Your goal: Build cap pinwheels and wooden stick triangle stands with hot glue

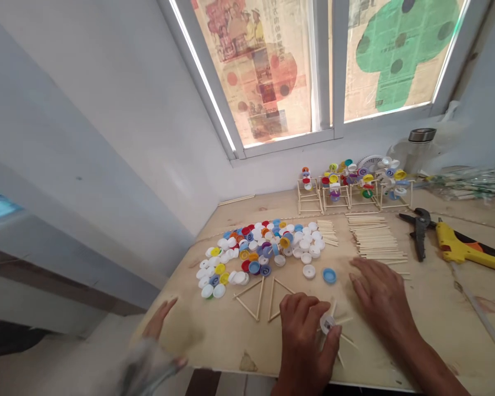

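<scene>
My left hand (307, 335), near the front edge of the table, pinches a white bottle cap (327, 324) between thumb and fingers. Thin wooden sticks (347, 341) radiate from around this cap. To its right, my right hand (381, 297) rests over the tabletop with fingers spread and nothing visible in it, its fingertips near a row of loose sticks (377, 236). A blue cap (329, 275) and a white cap (309, 271) lie beyond my left hand. Two stick triangles (253, 300) lie to the left, one partly covered by my left hand.
A pile of coloured caps (251, 247) spreads across the table (214, 341). Stick frames with cap wheels (334, 192) stand by the wall. Pliers (421, 231) and a yellow glue gun (457, 247) with a cord lie at right. Another person's hand (160, 320) reaches in at left.
</scene>
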`<control>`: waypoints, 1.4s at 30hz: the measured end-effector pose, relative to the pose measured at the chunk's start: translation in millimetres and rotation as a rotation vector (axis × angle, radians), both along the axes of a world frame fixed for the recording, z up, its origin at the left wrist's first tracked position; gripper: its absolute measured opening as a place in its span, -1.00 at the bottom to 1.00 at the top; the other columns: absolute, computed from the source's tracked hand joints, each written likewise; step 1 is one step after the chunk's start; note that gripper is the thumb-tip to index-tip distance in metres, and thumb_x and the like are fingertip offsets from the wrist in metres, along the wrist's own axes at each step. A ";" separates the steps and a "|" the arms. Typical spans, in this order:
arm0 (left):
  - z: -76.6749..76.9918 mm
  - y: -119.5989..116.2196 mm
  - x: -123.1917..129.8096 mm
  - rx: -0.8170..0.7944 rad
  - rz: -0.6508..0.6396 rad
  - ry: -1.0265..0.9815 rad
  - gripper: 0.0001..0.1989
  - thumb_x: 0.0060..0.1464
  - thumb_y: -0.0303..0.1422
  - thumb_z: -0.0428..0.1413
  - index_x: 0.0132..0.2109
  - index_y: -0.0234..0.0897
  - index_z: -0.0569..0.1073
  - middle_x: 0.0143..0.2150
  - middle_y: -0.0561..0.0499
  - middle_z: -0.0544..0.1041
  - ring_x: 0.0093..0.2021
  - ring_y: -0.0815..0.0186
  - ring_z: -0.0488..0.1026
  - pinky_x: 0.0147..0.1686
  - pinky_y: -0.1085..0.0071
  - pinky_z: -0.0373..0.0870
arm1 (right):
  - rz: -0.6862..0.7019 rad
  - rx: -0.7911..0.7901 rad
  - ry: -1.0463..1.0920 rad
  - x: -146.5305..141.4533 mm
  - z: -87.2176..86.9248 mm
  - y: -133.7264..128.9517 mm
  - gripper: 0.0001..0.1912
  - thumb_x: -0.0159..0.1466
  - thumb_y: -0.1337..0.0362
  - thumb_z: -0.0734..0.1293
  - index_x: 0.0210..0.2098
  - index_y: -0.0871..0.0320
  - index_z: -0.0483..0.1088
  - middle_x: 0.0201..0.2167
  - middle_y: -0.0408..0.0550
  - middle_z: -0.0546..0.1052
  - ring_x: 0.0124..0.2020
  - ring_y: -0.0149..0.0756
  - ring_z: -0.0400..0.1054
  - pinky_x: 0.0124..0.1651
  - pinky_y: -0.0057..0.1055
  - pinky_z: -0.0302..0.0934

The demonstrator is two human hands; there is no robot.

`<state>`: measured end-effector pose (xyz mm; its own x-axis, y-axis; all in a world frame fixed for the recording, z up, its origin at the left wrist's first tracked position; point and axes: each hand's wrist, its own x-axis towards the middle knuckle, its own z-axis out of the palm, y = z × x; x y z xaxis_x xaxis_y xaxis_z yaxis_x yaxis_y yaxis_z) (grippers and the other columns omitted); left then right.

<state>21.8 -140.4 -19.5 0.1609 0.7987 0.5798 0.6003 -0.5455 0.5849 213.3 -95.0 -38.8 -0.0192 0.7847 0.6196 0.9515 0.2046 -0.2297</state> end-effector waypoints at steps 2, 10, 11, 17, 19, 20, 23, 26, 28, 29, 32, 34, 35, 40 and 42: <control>-2.7 -1.4 2.0 0.018 -0.023 0.011 -0.79 0.04 -0.28 0.09 -0.16 -0.17 0.48 -0.22 -0.09 0.50 -0.14 0.11 0.37 -0.06 0.09 0.25 | -0.129 -0.002 0.007 5.2 -3.2 0.6 -0.54 0.28 0.18 0.13 0.12 0.22 0.24 0.01 0.18 0.44 0.01 -0.02 0.30 -0.05 -0.13 0.12; -5.5 -6.0 1.6 0.021 -0.036 0.086 -0.75 0.01 -0.28 0.11 -0.13 -0.18 0.48 -0.16 -0.10 0.49 -0.05 0.07 0.33 -0.01 0.06 0.22 | -0.261 -0.061 0.092 5.5 -10.7 1.9 -0.22 0.26 0.14 0.12 0.35 0.23 -0.31 0.13 0.34 0.30 0.04 0.16 0.26 -0.09 0.07 0.18; -6.0 -6.6 1.6 0.012 -0.035 0.083 -0.76 0.01 -0.29 0.11 -0.13 -0.18 0.48 -0.16 -0.10 0.49 -0.05 0.07 0.33 0.00 0.06 0.21 | -0.260 -0.058 0.097 5.2 -10.8 1.8 -0.21 0.26 0.14 0.12 0.36 0.22 -0.34 0.15 0.34 0.28 0.05 0.17 0.25 -0.10 0.07 0.19; -8.9 -8.0 3.6 0.021 -0.041 0.045 -0.77 0.00 -0.32 0.12 -0.14 -0.18 0.46 -0.16 -0.08 0.50 -0.04 0.09 0.31 0.04 0.06 0.16 | -0.249 -0.064 0.141 5.5 -8.5 -0.5 -0.21 0.27 0.17 0.13 0.36 0.16 -0.37 0.25 0.33 0.15 0.19 0.14 0.13 -0.06 0.07 0.20; -10.1 -7.5 4.1 0.039 -0.035 0.058 -0.77 0.00 -0.33 0.12 -0.14 -0.18 0.46 -0.16 -0.09 0.50 -0.04 0.08 0.32 0.03 0.06 0.16 | -0.248 -0.067 0.149 5.6 -6.8 -1.3 -0.21 0.27 0.16 0.13 0.36 0.15 -0.37 0.27 0.34 0.11 0.21 0.13 0.11 -0.06 0.07 0.21; -10.8 -7.2 4.2 0.051 -0.033 0.071 -0.77 -0.01 -0.32 0.12 -0.14 -0.19 0.46 -0.17 -0.09 0.50 -0.05 0.08 0.32 0.02 0.06 0.17 | -0.250 -0.070 0.154 5.6 -6.1 -1.7 -0.20 0.27 0.16 0.13 0.36 0.14 -0.37 0.27 0.35 0.10 0.22 0.14 0.10 -0.07 0.08 0.21; -13.1 -5.8 4.1 0.082 -0.040 0.104 -0.77 -0.02 -0.33 0.12 -0.15 -0.20 0.46 -0.18 -0.10 0.49 -0.06 0.08 0.33 0.01 0.07 0.18 | -0.259 -0.079 0.181 5.6 -4.6 -2.6 -0.21 0.27 0.15 0.14 0.37 0.13 -0.37 0.28 0.36 0.07 0.21 0.14 0.12 -0.09 0.09 0.22; -15.5 -4.3 4.0 0.110 -0.061 0.093 -0.77 -0.01 -0.34 0.12 -0.14 -0.21 0.46 -0.18 -0.09 0.49 -0.06 0.09 0.32 0.01 0.08 0.17 | -0.248 -0.084 0.216 5.7 -4.9 -3.1 -0.21 0.27 0.13 0.14 0.37 0.09 -0.36 0.28 0.32 0.08 0.16 0.10 0.19 -0.09 0.08 0.22; -16.8 -3.5 4.4 0.122 -0.071 0.080 -0.77 0.00 -0.34 0.11 -0.14 -0.21 0.46 -0.18 -0.09 0.49 -0.06 0.09 0.32 0.01 0.07 0.15 | -0.240 -0.083 0.230 5.9 -5.2 -3.2 -0.20 0.26 0.11 0.14 0.37 0.08 -0.35 0.28 0.30 0.10 0.13 0.08 0.23 -0.10 0.07 0.23; -17.2 -3.2 4.6 0.123 -0.075 0.077 -0.77 0.00 -0.34 0.11 -0.14 -0.21 0.46 -0.18 -0.09 0.49 -0.07 0.08 0.32 0.01 0.07 0.15 | -0.239 -0.081 0.234 6.0 -5.1 -3.2 -0.21 0.26 0.11 0.14 0.36 0.08 -0.34 0.28 0.30 0.10 0.12 0.07 0.24 -0.10 0.06 0.23; -17.0 -3.2 4.9 0.120 -0.081 0.075 -0.77 0.01 -0.33 0.11 -0.13 -0.21 0.46 -0.18 -0.09 0.49 -0.06 0.08 0.31 0.01 0.06 0.13 | -0.240 -0.082 0.246 6.2 -4.3 -3.1 -0.22 0.26 0.11 0.14 0.36 0.10 -0.30 0.28 0.30 0.11 0.10 0.06 0.26 -0.11 0.06 0.23; -15.3 -3.8 4.9 0.117 -0.081 0.083 -0.77 0.01 -0.32 0.11 -0.14 -0.21 0.46 -0.18 -0.09 0.49 -0.06 0.08 0.31 0.01 0.06 0.14 | -0.237 -0.096 0.256 6.8 -3.7 -3.5 -0.23 0.26 0.11 0.13 0.36 0.11 -0.28 0.28 0.30 0.11 0.09 0.06 0.27 -0.10 0.08 0.22; -14.1 -4.1 4.8 0.110 -0.081 0.093 -0.77 0.00 -0.32 0.11 -0.14 -0.21 0.45 -0.17 -0.09 0.49 -0.06 0.08 0.32 0.01 0.07 0.14 | -0.234 -0.104 0.259 7.3 -3.6 -3.8 -0.23 0.25 0.10 0.14 0.36 0.12 -0.27 0.27 0.31 0.12 0.08 0.07 0.28 -0.09 0.10 0.22; -9.8 -2.9 3.9 0.082 -0.071 0.151 -0.74 -0.03 -0.29 0.15 -0.14 -0.22 0.44 -0.17 -0.07 0.49 -0.06 0.12 0.34 0.00 0.08 0.17 | -0.224 -0.113 0.270 9.8 -3.9 -4.0 -0.19 0.23 0.02 0.15 0.35 0.20 -0.20 0.20 0.33 0.24 0.14 0.18 0.21 -0.09 0.21 0.18; -10.5 -1.4 3.8 0.092 -0.064 0.171 -0.72 -0.03 -0.27 0.15 -0.14 -0.22 0.44 -0.16 -0.06 0.50 -0.06 0.12 0.34 0.01 0.07 0.17 | -0.204 -0.111 0.278 9.3 -3.0 -3.7 -0.19 0.22 0.01 0.14 0.35 0.21 -0.17 0.14 0.32 0.31 0.16 0.19 0.18 -0.08 0.23 0.17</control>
<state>25.6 -141.8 -30.1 0.3118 0.7287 0.6097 0.6491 -0.6320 0.4234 222.6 -98.7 -41.7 0.3026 0.8176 0.4898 0.8680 -0.0241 -0.4960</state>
